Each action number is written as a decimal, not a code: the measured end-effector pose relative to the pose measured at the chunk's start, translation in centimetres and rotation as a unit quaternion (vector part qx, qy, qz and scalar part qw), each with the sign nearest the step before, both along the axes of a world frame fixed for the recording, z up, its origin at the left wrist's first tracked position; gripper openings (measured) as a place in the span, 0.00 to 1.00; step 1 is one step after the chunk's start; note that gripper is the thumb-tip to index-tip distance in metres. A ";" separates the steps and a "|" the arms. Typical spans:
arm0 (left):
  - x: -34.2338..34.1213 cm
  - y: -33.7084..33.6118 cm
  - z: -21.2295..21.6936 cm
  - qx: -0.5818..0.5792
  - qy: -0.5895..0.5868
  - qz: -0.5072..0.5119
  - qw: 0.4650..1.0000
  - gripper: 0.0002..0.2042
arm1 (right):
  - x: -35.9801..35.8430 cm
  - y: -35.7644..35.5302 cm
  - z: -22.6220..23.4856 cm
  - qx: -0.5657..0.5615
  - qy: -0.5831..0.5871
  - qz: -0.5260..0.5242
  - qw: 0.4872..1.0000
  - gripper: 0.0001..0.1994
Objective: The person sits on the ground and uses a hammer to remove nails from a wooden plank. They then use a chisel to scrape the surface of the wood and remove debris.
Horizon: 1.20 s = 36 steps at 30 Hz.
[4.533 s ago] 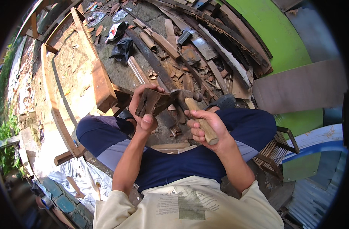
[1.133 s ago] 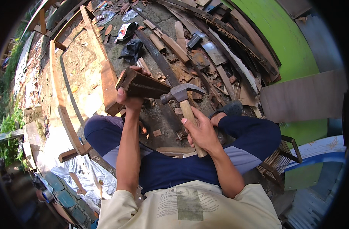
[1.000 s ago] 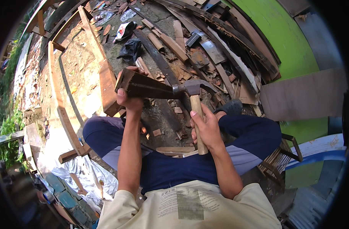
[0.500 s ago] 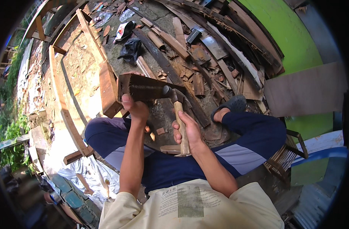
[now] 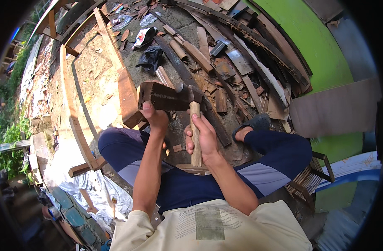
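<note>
My left hand grips the near end of a dark brown wooden beam, with the thumb pressed on its edge. The beam points away to the right, and its end beside the hand is cut square. In my right hand is a hammer, its pale wooden handle wrapped by the fingers. The dark metal head lies over the beam in this view; whether it touches the wood I cannot tell. Left of my left hand stands a long light-wood frame, its thick corner post close to the beam.
Scrap boards are heaped at the back right beside a bright green panel. A black plastic bag lies beyond the beam. White cloth is at the lower left. A slatted wooden stool is at the right.
The hammer handle has swung more upright, and its head has shifted up and slightly left over the beam. My left hand keeps its hold; the whole view has shifted slightly.
</note>
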<state>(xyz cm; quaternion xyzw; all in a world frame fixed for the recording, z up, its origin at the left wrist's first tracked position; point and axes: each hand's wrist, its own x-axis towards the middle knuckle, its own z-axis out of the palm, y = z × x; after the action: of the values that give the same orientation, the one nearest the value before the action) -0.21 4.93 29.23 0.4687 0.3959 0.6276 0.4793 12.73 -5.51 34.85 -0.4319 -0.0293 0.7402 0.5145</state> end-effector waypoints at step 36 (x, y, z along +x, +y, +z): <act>1.9 -0.6 1.5 0.088 -0.006 -0.010 0.996 0.48 | 1.4 0.1 -4.1 0.073 -0.090 0.020 0.993 0.21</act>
<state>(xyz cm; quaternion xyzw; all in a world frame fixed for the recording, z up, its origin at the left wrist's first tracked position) 1.73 4.31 30.71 0.5091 0.3316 0.6583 0.4445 14.08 -5.46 30.73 -0.4578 -0.1380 0.7042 0.5248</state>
